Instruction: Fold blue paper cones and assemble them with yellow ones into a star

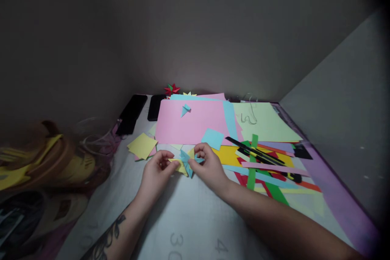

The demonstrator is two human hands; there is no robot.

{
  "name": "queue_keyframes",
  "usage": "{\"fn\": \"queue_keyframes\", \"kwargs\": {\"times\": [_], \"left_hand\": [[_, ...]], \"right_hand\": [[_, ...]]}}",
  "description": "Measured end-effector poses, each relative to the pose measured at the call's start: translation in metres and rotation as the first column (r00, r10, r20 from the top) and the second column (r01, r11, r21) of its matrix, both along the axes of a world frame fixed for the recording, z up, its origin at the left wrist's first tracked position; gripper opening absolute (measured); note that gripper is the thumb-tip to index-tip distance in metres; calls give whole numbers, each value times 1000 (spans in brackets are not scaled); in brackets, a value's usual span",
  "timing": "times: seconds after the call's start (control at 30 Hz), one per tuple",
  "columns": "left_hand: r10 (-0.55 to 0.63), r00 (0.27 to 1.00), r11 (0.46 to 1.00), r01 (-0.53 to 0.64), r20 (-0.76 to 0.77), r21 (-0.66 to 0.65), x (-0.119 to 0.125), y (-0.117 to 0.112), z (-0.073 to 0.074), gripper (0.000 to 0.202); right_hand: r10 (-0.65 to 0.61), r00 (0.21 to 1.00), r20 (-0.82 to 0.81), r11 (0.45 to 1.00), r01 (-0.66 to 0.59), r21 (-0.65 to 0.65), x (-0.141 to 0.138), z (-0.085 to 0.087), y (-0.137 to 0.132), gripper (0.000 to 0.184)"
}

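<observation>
Both hands meet over a small folded paper piece of blue and yellow (185, 162) on the white table surface (183, 215). My left hand (157, 172) pinches its yellow left end with closed fingers. My right hand (209, 166) grips its blue right side, fingers curled. A loose blue paper square (212, 138) lies just beyond my right hand. A large pink sheet (195, 124) lies behind, with a small blue folded point (185, 109) on it.
Coloured paper strips and a black and yellow ruler (258, 155) lie right of my hands. Yellow squares (142, 145) sit at the left. Two black phones (143, 109) and a red paper star (172, 89) lie at the far edge. A brown bag (45, 158) rests at left.
</observation>
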State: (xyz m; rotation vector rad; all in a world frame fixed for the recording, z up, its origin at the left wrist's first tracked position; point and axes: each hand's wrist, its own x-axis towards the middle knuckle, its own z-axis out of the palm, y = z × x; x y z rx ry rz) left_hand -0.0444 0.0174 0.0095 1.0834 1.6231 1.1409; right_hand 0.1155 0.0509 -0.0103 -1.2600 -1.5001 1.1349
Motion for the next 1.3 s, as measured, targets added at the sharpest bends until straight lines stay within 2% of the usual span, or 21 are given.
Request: {"fn": "queue_keyframes", "kwargs": {"times": [0.27, 0.63, 0.77, 1.07, 1.17, 1.3], "left_hand": [[34, 997, 999, -34, 69, 0, 1, 1, 3, 26], [25, 997, 1000, -25, 74, 9, 2, 0, 2, 25], [-5, 999, 1000, 5, 51, 13, 1, 0, -1, 19], [-20, 993, 1000, 22, 113, -12, 4, 1, -7, 20], [-38, 995, 999, 39, 88, -5, 5, -1, -7, 19], [-104, 994, 992, 107, -47, 69, 4, -4, -5, 16]], "right_hand": [[125, 984, -128, 989, -134, -67, -2, -2, 0, 20], [143, 978, -153, 982, -160, -105, -2, 0, 0, 21], [146, 975, -167, 979, -166, -116, -2, 1, 0, 23], [150, 967, -205, 978, -176, -115, -3, 4, 0, 24], [150, 964, -221, 976, -180, -121, -4, 4, -2, 27], [136, 963, -234, 972, -175, -156, -4, 6, -4, 28]]}}
